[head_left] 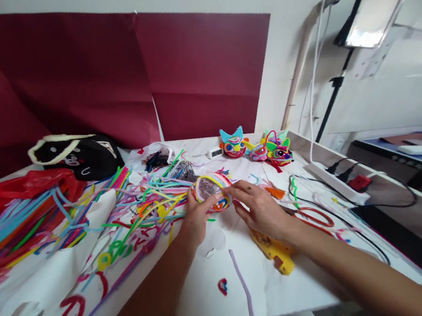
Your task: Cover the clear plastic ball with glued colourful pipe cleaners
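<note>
My left hand (198, 212) is wrapped round the left side of a round ball covered in coloured pipe cleaners (217, 209), with a clear, shiny area on its top. My right hand (254, 205) has its fingertips pinched at the ball's right edge; anything small between them is hidden. Under the hands lies white paper (216, 313). On it are a lilac pipe cleaner strip (244, 288) and a small red, white and blue piece (223, 286). Beside my right wrist lie a yellow glue gun (276, 253) and orange-handled scissors (318, 216).
Loose pipe cleaners (140, 209) cover the left of the table beside a red plastic bag (24, 187) and a black bag (78, 154). Finished-looking animal heads (233, 144) stand at the back near a small white display (215, 152). A power strip (338, 182) and cables run along the right.
</note>
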`<state>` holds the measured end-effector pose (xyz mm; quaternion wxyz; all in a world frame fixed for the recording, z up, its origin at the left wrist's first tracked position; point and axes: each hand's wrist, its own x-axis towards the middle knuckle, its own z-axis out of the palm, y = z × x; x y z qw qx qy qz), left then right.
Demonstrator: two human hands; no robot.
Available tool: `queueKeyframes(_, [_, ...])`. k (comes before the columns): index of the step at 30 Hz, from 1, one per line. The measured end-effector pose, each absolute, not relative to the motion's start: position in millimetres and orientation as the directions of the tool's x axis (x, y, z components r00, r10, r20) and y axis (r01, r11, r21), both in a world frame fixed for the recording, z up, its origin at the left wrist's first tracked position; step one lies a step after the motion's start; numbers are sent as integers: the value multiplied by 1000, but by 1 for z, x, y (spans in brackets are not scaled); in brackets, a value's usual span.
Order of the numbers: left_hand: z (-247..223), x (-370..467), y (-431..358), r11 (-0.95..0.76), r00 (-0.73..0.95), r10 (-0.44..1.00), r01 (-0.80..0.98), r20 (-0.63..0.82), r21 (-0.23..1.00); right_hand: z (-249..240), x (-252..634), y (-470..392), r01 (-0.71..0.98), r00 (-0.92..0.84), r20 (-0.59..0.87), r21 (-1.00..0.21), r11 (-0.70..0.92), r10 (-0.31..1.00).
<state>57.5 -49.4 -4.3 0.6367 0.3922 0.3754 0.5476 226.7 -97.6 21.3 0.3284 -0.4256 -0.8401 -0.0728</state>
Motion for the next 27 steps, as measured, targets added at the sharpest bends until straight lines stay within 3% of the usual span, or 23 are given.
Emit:
queueKeyframes(5, [-8,57,-48,96,128,991,-421,-46,902,20,226,-100,793,-462,636,-15,609,618])
queueKeyframes(18, [-9,56,-46,93,112,992,-400,-52,912,19,221,-101,798,-435,647,-44,601,626])
queueKeyframes(22, [-6,56,-48,87,82,995,-386,-60,918,22,220,-102,776,-431,624,-112,621,652])
queueKeyframes(27, [1,58,-49,75,48,997,-416,-60,906,29,237,-114,689,-388,601,-315,653,699])
